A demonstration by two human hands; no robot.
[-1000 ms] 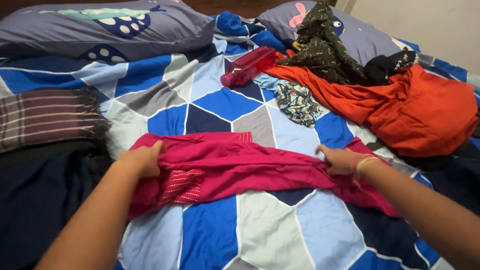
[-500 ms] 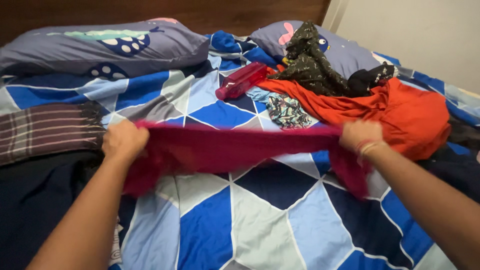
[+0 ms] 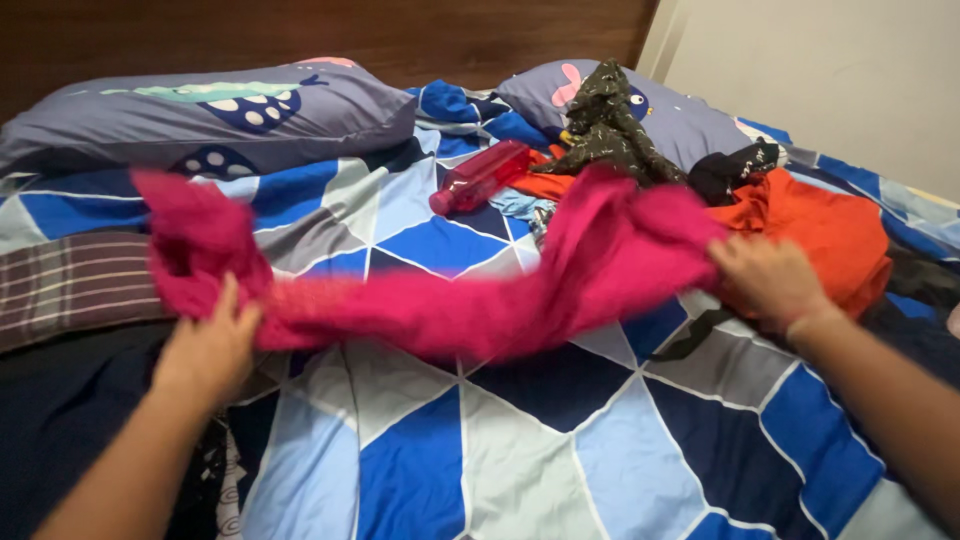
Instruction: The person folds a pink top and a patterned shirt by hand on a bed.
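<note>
left hand [image 3: 212,345] pinches one end of the pink garment [image 3: 450,290], right hand [image 3: 768,280] grips the other; cloth is airborne and motion-blurred above the patchwork bedspread [image 3: 520,450]. risk: a loose pinch could let an end slip, or the cloth could snag the red bottle [image 3: 478,176] just beyond. count: one bottle, two pillows [image 3: 200,105], one orange garment [image 3: 835,235].

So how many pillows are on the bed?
2: one pillow at the head on the left, another pillow at the right, partly under a dark patterned garment. More may be hidden.
</note>
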